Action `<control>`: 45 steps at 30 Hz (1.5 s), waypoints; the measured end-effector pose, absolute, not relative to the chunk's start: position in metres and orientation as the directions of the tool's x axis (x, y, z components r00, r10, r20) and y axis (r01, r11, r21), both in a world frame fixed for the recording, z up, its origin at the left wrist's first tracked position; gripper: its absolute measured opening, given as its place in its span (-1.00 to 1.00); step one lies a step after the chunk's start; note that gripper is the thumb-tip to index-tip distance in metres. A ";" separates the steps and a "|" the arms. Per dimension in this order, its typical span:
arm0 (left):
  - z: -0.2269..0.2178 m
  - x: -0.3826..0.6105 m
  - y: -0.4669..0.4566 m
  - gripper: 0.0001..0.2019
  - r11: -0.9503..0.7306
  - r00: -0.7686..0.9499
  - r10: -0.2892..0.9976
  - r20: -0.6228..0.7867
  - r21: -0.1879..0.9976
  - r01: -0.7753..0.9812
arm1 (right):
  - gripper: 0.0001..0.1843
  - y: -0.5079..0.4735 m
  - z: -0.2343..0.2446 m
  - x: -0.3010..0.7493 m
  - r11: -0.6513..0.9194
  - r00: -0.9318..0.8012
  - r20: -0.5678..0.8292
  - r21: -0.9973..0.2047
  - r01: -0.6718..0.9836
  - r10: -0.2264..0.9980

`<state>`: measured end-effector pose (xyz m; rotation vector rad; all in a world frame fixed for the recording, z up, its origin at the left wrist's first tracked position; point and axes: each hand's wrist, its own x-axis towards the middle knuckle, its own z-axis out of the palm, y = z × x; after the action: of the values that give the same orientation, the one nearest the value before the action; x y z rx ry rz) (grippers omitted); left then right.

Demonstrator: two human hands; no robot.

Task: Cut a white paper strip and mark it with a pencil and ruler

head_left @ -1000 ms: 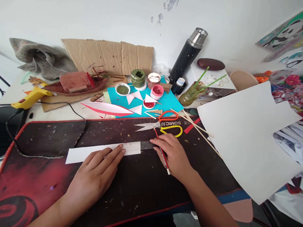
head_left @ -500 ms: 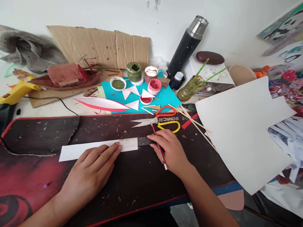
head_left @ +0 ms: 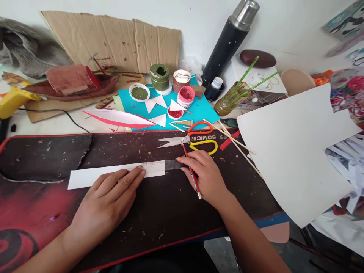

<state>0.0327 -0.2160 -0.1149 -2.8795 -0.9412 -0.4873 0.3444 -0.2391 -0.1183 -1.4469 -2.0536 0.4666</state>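
A strip of white paper (head_left: 82, 179) lies across the dark mat, with a clear ruler (head_left: 171, 164) over its right part and jutting past its edge. My left hand (head_left: 109, 201) lies on the strip, fingers stretched out and pressing on the ruler. At the ruler's right end, my right hand (head_left: 206, 178) pinches it between thumb and forefinger. That hand also keeps a red pencil (head_left: 193, 178), eraser end toward me, tip by the scissors' pivot. The open-bladed scissors (head_left: 185, 140), with one orange and one yellow handle, rest just beyond my right hand.
Behind the mat (head_left: 159, 227) are paint pots (head_left: 159, 77), paper triangles on a blue sheet (head_left: 142, 110), a model boat (head_left: 71, 85) and a black flask (head_left: 226, 43). Wooden sticks (head_left: 244, 159) and a large white sheet (head_left: 292, 159) lie to the right. A cord (head_left: 71, 117) crosses the left.
The camera view has shifted slightly, so the scene sits a little higher in the picture. Both hands, the ruler and the paper strip keep their places relative to each other.
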 end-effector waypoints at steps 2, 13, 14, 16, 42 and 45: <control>-0.115 0.033 -0.216 -0.20 -0.813 0.766 0.559 0.318 0.028 0.582 | -0.73 -0.239 -0.119 0.345 0.348 -0.244 0.252 -0.579 0.737 0.936; -0.115 0.033 -0.216 -0.20 -0.820 0.775 0.546 0.319 0.016 0.572 | -0.74 -0.239 -0.121 0.345 0.351 -0.241 0.260 -0.579 0.736 0.935; -0.114 0.033 -0.216 -0.20 -0.820 0.774 0.547 0.319 0.019 0.572 | -0.73 -0.239 -0.121 0.345 0.349 -0.240 0.258 -0.581 0.736 0.936; -0.114 0.033 -0.216 -0.21 -0.819 0.772 0.549 0.321 0.023 0.573 | -0.73 -0.239 -0.121 0.345 0.348 -0.240 0.257 -0.583 0.735 0.936; -0.116 0.031 -0.216 -0.30 -0.831 0.786 0.534 0.312 0.021 0.556 | -0.74 -0.239 -0.123 0.347 0.347 -0.237 0.256 -0.602 0.720 0.937; -0.115 0.032 -0.215 -0.36 -0.836 0.791 0.523 0.318 0.010 0.549 | -0.75 -0.239 -0.124 0.347 0.353 -0.239 0.262 -0.606 0.713 0.935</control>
<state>0.0323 -0.2154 -0.1149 -2.8937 -0.8684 -0.4761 0.3468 -0.2387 -0.1239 -1.4280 -2.0307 0.4887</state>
